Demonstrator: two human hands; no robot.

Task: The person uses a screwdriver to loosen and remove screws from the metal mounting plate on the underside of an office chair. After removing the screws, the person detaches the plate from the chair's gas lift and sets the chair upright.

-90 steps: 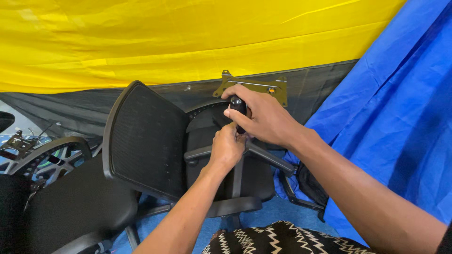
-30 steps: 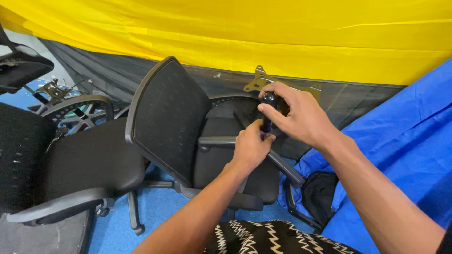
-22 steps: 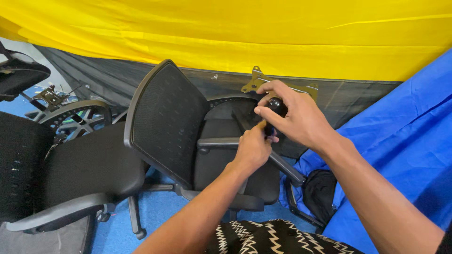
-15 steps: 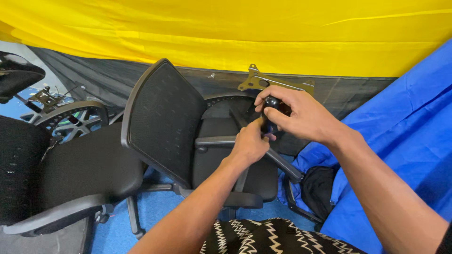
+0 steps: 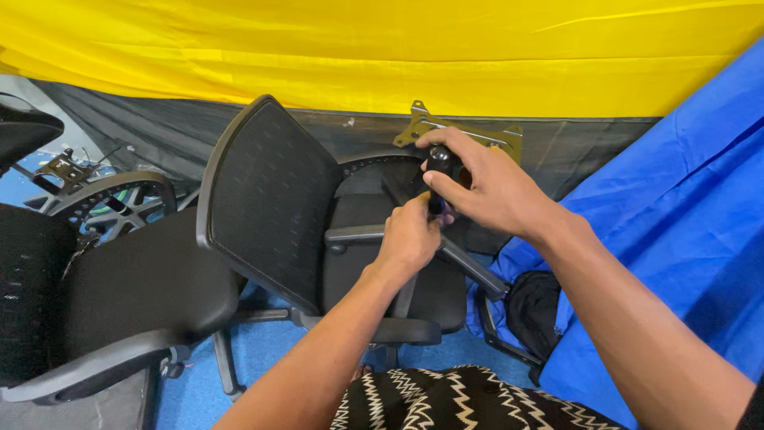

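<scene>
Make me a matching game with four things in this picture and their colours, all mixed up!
Things:
1. Big sheet along the top
2. Cloth on the right
3. Mesh chair back
4. Metal plate behind the right hand

Colours:
A. Black
B. Brassy gold
C. Yellow
D. Blue

Pairs: 1-C, 2-D, 3-A, 4-B

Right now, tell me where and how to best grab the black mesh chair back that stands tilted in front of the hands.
Probably grip the black mesh chair back on its bare upper left rim, coming from the left. It stands tilted with that curved edge free, while the right hand and left hand crowd its right side at the black tool handle.
</scene>
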